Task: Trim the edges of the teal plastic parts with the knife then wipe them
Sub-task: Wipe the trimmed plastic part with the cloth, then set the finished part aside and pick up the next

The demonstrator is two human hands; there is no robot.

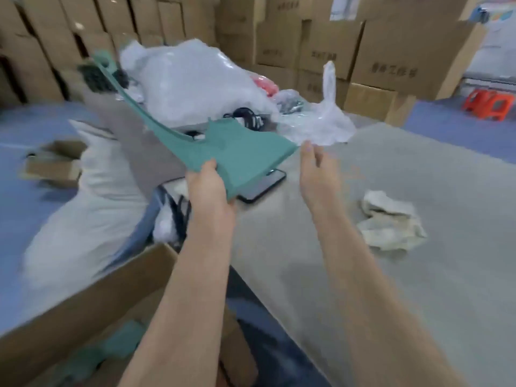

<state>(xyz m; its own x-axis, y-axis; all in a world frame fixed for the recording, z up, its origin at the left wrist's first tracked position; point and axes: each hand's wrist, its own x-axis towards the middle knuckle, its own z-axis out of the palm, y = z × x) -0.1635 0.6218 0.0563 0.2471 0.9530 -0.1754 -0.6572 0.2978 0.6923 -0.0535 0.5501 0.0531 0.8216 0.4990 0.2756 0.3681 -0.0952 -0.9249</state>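
Gripping is done by the left hand [208,188] alone: its thumb and fingers are curled over the near edge of a teal plastic part [234,155], which is held up in the air above the worktop [405,289]. The right hand [315,174] is empty, with fingers loosely spread and a fingertip just beside the part's broad right corner; whether contact is made cannot be told through the blur. The part's long axis runs from the left hand up and away to the far left. Its narrow tip is pointed away from the person and its wide end is turned toward the right hand. No knife is seen in either hand or on the worktop, so the step is judged to be handling or inspection between trimming and wiping. A crumpled cloth [391,222] lies well to the right of the right hand, and a reach for it would be called for if wiping comes next. A dark phone [265,185] lies under the held part. Below the left forearm a cardboard box [92,297] with more teal pieces [122,342] is seen. A white sack [89,205] stands to the left, and plastic bags [195,82] are heaped beyond the hands.
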